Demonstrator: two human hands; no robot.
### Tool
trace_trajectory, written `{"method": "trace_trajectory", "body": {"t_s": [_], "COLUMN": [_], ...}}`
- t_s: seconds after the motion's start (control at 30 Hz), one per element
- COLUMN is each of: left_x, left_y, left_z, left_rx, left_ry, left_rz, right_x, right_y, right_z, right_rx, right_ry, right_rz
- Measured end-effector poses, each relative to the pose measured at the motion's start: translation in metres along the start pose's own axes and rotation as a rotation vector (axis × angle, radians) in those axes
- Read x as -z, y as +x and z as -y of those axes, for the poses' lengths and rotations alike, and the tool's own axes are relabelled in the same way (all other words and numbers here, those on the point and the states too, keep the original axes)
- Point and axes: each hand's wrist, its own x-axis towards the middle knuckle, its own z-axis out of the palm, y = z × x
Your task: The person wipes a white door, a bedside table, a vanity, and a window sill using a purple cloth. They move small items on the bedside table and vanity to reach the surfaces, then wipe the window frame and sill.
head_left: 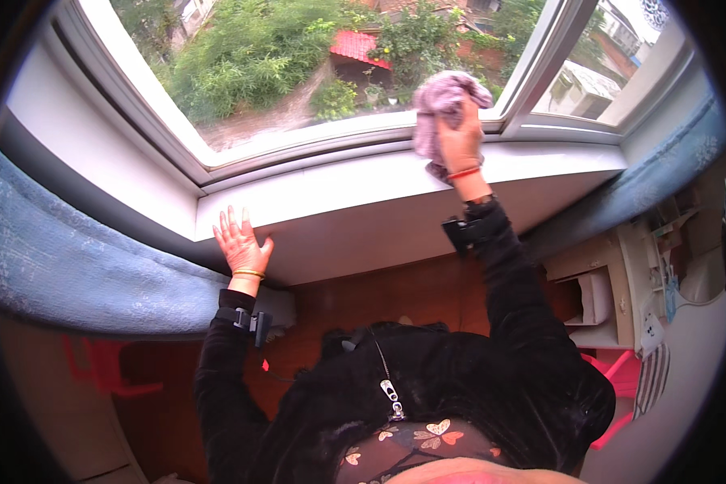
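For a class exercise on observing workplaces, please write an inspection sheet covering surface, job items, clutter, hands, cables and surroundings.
Surface: smooth white windowsill below a pale, straight-barred window frame.
Job's things: crumpled mauve fabric cloth, overlapping the lower window frame in this view; contact unclear.
Clutter: bright pink plastic-looking frame at lower left, partly shadowed.
Hands: right hand grips the cloth; left hand rests spread on the windowsill's front edge.
Cables: nothing clearly seen.
Surroundings: blue patterned fabric curtain at left, reddish-brown floor, green leafy trees outside.

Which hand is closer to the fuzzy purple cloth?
The right. The right hand is holding the purple cloth; the left hand is away to its left, at the white windowsill's edge.
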Motion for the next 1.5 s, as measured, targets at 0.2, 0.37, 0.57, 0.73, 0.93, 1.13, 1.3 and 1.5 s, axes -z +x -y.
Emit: {"method": "trace_trajectory", "body": {"t_s": [0.2,0.37,0.57,0.73,0.93,1.13,1.3,1.5], "left_x": [-0.003,-0.003,0.005,0.010,0.007,0.015,0.014,0.025], "left_y": [-0.002,-0.002,-0.002,-0.001,-0.002,-0.001,-0.003,0.006], "left_z": [0.001,0.008,0.013,0.010,0.007,0.004,0.002,0.006], "left_rx": [-0.002,-0.009,-0.090,-0.115,-0.073,-0.050,-0.054,0.019], "left_ry": [-0.019,-0.124,-0.039,-0.084,-0.058,-0.025,-0.057,-0.056], "left_rz": [0.007,0.020,0.063,0.041,0.027,0.088,0.006,0.334], "right_x": [-0.124,-0.187,-0.170,-0.071,0.012,0.032,0.032,0.075], "right_y": [-0.037,-0.071,-0.070,-0.056,-0.030,-0.008,0.020,0.156], "right_z": [0.199,0.309,0.229,0.089,-0.053,-0.095,-0.080,-0.048], "right_rx": [0.210,0.413,0.546,0.254,-0.158,-0.464,-0.489,-0.120], "right_ry": [0.042,0.001,0.058,-0.189,-0.124,-0.044,0.198,-0.003], "right_rz": [0.353,0.449,0.224,0.261,-0.002,-0.164,-0.259,-0.284]}}
